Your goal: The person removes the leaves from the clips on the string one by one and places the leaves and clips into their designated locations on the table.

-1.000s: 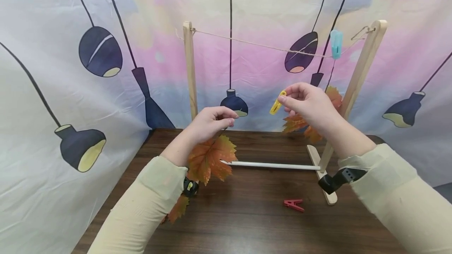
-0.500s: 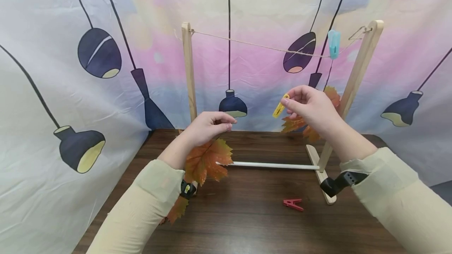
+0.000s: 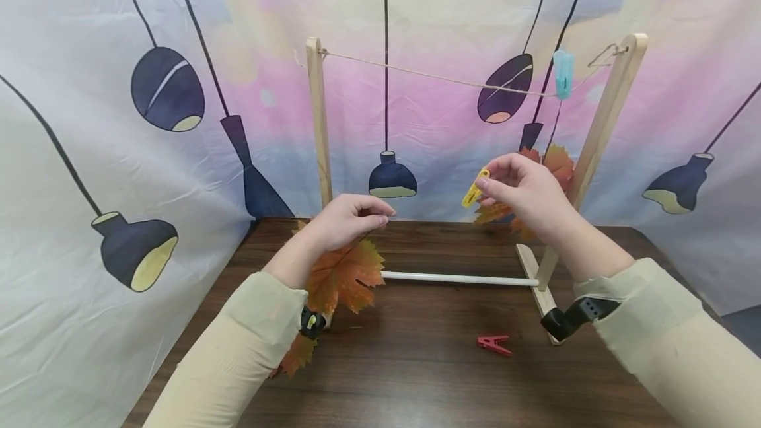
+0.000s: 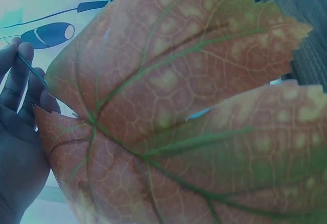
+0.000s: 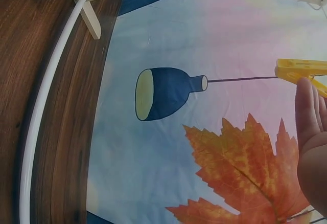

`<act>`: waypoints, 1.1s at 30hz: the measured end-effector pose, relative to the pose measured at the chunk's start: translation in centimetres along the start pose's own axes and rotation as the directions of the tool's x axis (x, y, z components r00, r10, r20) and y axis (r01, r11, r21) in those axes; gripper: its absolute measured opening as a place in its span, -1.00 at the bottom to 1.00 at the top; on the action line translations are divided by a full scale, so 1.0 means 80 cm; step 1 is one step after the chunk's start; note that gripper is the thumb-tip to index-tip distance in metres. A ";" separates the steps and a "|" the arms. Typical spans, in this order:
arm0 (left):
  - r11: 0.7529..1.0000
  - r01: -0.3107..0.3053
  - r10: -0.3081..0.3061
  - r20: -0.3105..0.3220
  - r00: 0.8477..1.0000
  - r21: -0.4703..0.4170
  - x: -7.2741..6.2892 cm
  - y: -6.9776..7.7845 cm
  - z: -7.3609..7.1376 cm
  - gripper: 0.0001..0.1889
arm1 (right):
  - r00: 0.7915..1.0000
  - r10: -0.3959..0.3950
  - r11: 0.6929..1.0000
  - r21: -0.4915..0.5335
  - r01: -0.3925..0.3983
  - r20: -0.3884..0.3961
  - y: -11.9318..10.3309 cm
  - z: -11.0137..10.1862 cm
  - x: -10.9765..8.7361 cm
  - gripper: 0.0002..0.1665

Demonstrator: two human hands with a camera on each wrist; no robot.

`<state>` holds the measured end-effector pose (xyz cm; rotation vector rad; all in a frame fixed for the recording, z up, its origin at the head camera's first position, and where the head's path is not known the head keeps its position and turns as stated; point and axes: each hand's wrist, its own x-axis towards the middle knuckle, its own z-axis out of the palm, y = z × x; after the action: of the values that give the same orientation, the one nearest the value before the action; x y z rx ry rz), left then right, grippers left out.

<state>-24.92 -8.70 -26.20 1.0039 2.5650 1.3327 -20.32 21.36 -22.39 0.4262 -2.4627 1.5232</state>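
My left hand (image 3: 351,222) pinches the thin stem of an orange maple leaf (image 3: 347,276), which hangs below the fingers. In the left wrist view the leaf (image 4: 168,91) fills most of the picture, its stem between thumb and fingers. My right hand (image 3: 532,190) pinches a yellow clothespin (image 3: 475,189) between thumb and fingers, its free end pointing down and left. Above both hands runs a string (image 3: 416,72) between two wooden posts. A light blue clothespin (image 3: 563,74) on the string's right part holds another maple leaf (image 3: 559,164) by its stem, partly hidden behind my right hand.
A red clothespin (image 3: 493,345) lies on the dark wooden table (image 3: 416,368). A white rod (image 3: 458,278) joins the feet of the left post (image 3: 319,124) and right post (image 3: 609,111). Another leaf (image 3: 297,354) lies by my left sleeve. A printed cloth hangs behind.
Both hands have sunk a little, the left drawing slightly left with its leaf. The right has lowered the yellow clothespin slightly. The blue and red clothespins stay in place.
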 end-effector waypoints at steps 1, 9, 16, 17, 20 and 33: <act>1.000 0.005 -0.005 0.006 1.000 0.006 -0.001 0.000 0.000 -0.76 | 1.000 0.005 1.000 0.000 -0.005 0.002 0.001 -0.001 -0.001 -0.60; 0.999 0.006 -0.008 0.042 0.999 0.045 -0.002 -0.002 -0.001 -0.77 | 0.999 0.020 0.996 -0.087 -0.016 0.047 0.008 -0.009 -0.006 -0.44; 0.996 0.020 -0.026 0.066 0.997 0.092 -0.003 -0.004 -0.002 -0.77 | 0.998 0.020 0.998 -0.063 -0.016 0.067 0.013 -0.008 -0.008 -0.49; 0.995 0.020 -0.027 0.070 0.997 0.102 -0.003 -0.004 -0.002 -0.77 | 0.997 0.020 0.998 -0.062 -0.015 0.068 0.014 -0.008 -0.008 -0.50; 0.991 0.025 -0.036 0.079 0.996 0.135 -0.003 -0.005 -0.002 -0.77 | 0.997 0.026 0.997 -0.069 -0.021 0.071 0.016 -0.008 -0.009 -0.52; 0.982 0.014 -0.032 0.096 0.995 0.188 -0.006 -0.010 0.000 -0.75 | 0.996 0.029 1.000 -0.002 -0.029 0.087 0.032 -0.002 -0.016 -0.59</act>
<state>-24.97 -9.29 -26.91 1.0364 2.6562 1.0237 -19.99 22.77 -24.87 0.4684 -2.5455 1.5464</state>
